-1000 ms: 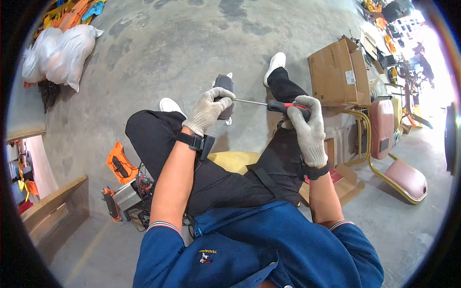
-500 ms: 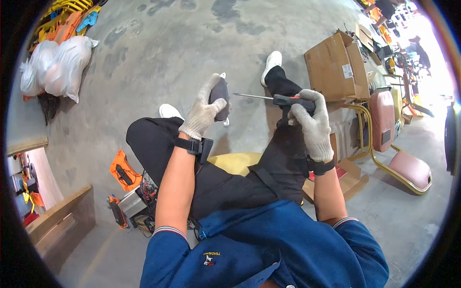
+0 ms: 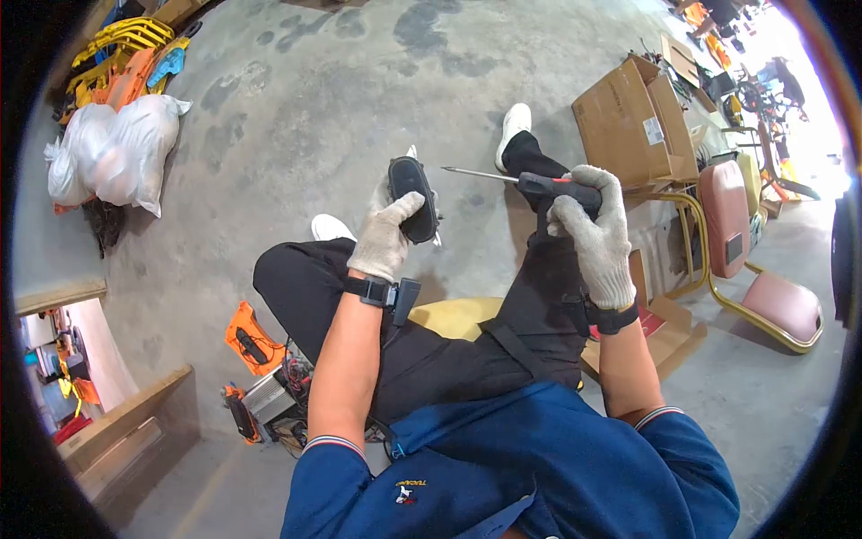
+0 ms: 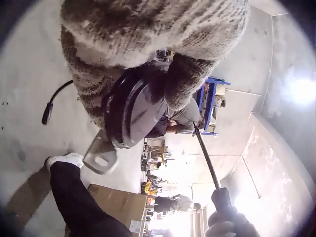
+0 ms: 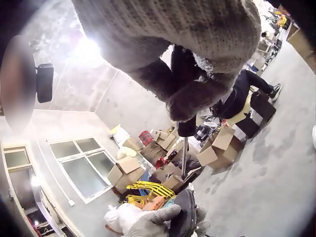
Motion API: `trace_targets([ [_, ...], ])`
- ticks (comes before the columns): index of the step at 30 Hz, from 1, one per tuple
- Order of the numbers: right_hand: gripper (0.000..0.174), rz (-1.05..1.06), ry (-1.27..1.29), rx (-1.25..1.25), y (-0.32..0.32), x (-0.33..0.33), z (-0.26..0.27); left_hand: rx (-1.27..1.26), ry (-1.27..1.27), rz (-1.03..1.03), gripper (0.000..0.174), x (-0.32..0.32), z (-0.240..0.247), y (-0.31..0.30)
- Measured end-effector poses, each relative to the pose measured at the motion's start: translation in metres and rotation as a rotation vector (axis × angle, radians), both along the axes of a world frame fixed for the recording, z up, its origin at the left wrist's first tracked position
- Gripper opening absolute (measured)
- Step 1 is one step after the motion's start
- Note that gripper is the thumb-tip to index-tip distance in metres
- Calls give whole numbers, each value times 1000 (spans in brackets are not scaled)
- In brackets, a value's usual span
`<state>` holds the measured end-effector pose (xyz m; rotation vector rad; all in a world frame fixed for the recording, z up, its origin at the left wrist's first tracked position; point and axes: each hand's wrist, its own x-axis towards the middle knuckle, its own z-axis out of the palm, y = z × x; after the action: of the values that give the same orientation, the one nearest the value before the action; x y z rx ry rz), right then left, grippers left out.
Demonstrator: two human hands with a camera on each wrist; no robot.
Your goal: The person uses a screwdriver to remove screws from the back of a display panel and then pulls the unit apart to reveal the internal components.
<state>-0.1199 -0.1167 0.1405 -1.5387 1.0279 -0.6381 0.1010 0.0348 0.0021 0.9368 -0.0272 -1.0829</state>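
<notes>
My gloved left hand grips a dark oval housing, thumb across its face. The black oval face with a raised rim points up toward the head camera. A pale metal tab with a hole juts from one end in the left wrist view. In my gloved right hand is a screwdriver with a black and red handle, fingers curled round it. Its bare steel shaft points left at the housing, the tip a short gap away. The right wrist view shows the shaft above the housing.
An open cardboard box stands on the floor at the right, near a pink-padded chair. White sacks lie at the far left. Orange parts and cables sit beside my left knee. Another low carton is beside my right leg.
One second ago the screwdriver tip was at the left fingers; the tip and left hand have since come apart. The left hand has turned the housing so its black face shows upward.
</notes>
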Motion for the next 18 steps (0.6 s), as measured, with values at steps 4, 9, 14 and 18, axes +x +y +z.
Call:
trace_targets([
  [4, 40, -1, 0, -41, 3, 5, -1, -10, -19, -29, 56, 1, -5, 2],
  [9, 42, 24, 5, -34, 2, 8, -1, 26, -106, -123, 52, -2, -1, 1],
  [14, 42, 22, 17, -57, 4, 11, -3, 74, -233, -59, 54, -7, -11, -6],
  [18, 41, 44, 11, -60, 6, 16, -2, 122, -297, -47, 55, -6, -16, -7],
])
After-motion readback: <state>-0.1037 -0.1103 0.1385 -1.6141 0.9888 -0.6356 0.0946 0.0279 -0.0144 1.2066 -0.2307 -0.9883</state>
